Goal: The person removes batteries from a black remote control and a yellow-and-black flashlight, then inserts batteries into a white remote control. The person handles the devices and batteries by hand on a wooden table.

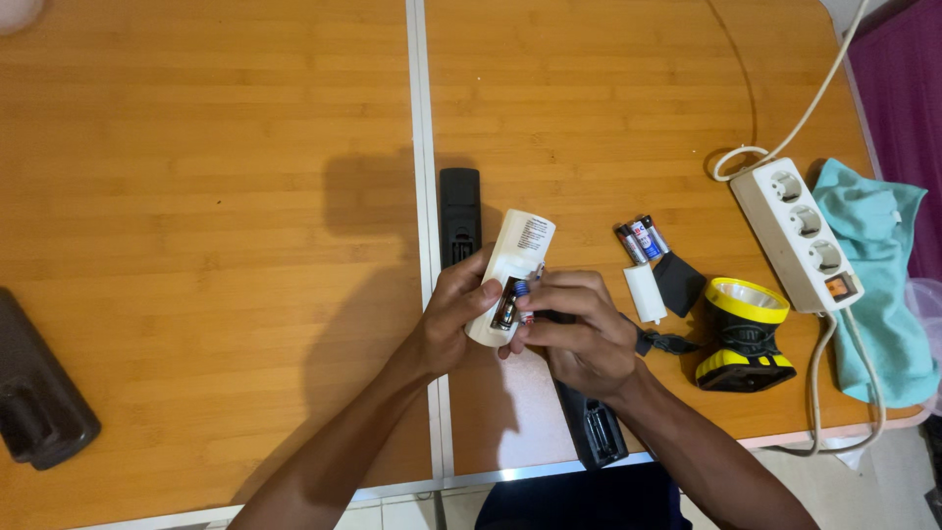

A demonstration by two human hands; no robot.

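My left hand [453, 312] grips a white remote control [517, 250] face down, its battery bay open and a battery [507, 310] showing inside. My right hand [581, 332] is closed over the lower end of the bay, fingertips on the batteries. Two loose batteries [642, 239] lie on the table to the right, beside a white battery cover [645, 292] and a black battery cover [679, 283].
A black remote [459, 214] lies behind my left hand, another black remote [599, 432] under my right wrist. A yellow-and-black headlamp [743, 334], a white power strip [797, 234] with cable, and a teal cloth [876, 275] sit at the right. A dark object [39, 402] lies at far left.
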